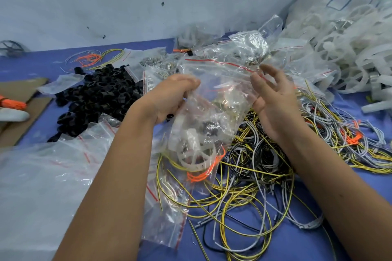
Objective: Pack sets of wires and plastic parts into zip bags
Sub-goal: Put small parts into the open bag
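Left hand (171,97) grip clamping the clear filled zip bag (203,116); right hand (273,99) fingers spreading apart beside it. Tangled yellow, grey wires (254,186) crowding the blue counter (318,243) beneath the grip.

We see a thin, clear plastic bag (214,95), shiny and crinkly, with a red strip along its top. Inside it sits a milky white plastic wheel (196,155), smooth and a bit see-through. The wires (244,201) under it have smooth plastic coats in yellow, grey and black. The black rings (101,95) look like dull, dark plastic. The table (318,246) has a flat, matt blue top. The brown cardboard (21,101) at the left looks rough and papery.
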The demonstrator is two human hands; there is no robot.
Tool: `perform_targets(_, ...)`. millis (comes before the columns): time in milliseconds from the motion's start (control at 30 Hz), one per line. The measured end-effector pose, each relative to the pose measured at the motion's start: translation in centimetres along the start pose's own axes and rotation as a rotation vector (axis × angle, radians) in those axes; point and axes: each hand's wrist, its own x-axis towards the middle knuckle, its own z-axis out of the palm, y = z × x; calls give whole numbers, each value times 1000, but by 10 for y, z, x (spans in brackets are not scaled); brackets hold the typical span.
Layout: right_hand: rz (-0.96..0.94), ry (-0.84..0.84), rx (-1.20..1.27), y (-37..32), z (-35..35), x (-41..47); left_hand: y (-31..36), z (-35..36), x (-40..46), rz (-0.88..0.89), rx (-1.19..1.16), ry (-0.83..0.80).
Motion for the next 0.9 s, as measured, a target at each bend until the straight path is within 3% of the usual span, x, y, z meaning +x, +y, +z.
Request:
perform_targets(133, 136, -190, -130, 6, -2, 0, 7, -1, -4, 34, -123, 65)
perform_targets(267, 130, -306, -218, 7, 1, -3, 18, -3, -2, 1, -298, 134)
perform_targets(400, 64, -256, -62, 1, -2, 0, 27, -9, -8, -71, -419, -95)
perform_targets(467, 45, -235, -18, -3, -6, 3, 24, -12, -11, -49, -340, -256)
perform_targets(567, -60, -205, -247, -2, -11, 4, 9, -17, -12, -51, -246, -365)
perform_targets(733, -90, -114, -475, 14, -7, 2, -6, -19, -1, -33, -169, -310)
perform_targets(900, -28, -46, -307, 11, -15, 9, -12, -29, 2, 67, -238, -271)
